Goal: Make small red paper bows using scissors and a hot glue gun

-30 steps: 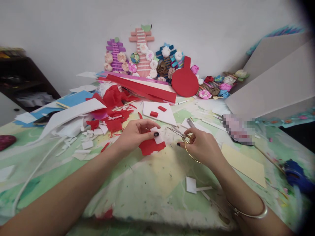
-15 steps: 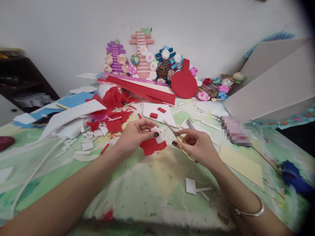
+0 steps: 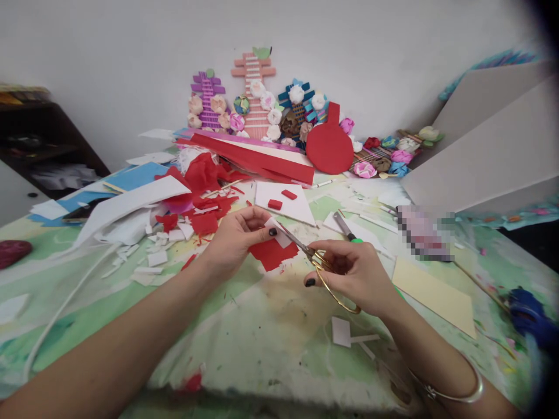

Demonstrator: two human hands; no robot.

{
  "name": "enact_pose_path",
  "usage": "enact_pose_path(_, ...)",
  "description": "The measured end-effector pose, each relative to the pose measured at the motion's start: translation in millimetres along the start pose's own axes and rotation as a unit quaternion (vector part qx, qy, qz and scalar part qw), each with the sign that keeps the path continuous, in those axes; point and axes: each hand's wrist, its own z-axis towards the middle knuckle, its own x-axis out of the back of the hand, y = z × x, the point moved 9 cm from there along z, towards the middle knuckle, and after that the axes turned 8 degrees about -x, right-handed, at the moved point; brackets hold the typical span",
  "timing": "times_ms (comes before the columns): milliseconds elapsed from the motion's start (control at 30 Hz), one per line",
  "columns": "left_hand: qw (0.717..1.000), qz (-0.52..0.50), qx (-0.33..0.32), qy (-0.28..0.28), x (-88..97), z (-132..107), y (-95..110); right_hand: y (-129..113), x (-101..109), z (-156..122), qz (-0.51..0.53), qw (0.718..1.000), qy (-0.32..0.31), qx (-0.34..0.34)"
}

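Between the thumb and fingers of my left hand [image 3: 244, 233] is a small white piece of foam board or card [image 3: 283, 237]. My right hand [image 3: 349, 270] has its fingers in the handles of gold-handled scissors [image 3: 321, 265], whose blades reach the white piece at its right side. Whether the blades are cutting into it I cannot tell. Under the white piece lies red paper [image 3: 273, 256] with a ragged edge. Behind it, two small red blocks [image 3: 282, 201] rest on a white square board [image 3: 301, 212]. A utility knife [image 3: 345, 227] lies partly hidden behind my right hand.
White and red scraps [image 3: 205, 215] are heaped to the left. Long red strips [image 3: 257, 157] and a red round-bodied shape [image 3: 329, 145] stand at the back by flower-decorated models [image 3: 257, 99]. At right are a yellow sheet [image 3: 432, 297], a blue glue gun [image 3: 530, 314] and a large grey board [image 3: 484, 139].
The scissors have moved left, from apart to meeting the white piece, and their blades have closed together more. The white piece has tilted. The utility knife shows more. The view has shifted slightly.
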Motion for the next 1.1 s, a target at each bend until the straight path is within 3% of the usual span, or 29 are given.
enact_pose_path(500,1.000,0.011,-0.001,-0.010,-2.0,-2,2,-11,1,-2,-0.058,0.996,0.015,0.059)
enact_pose_path(800,1.000,0.000,0.003,0.007,1.5,-2,1,5,9,-1,0.019,0.998,0.056,-0.007)
enact_pose_path(1100,1.000,0.002,0.002,-0.018,-4.5,-2,0,-10,-5,-2,-0.025,1.000,-0.009,0.016)
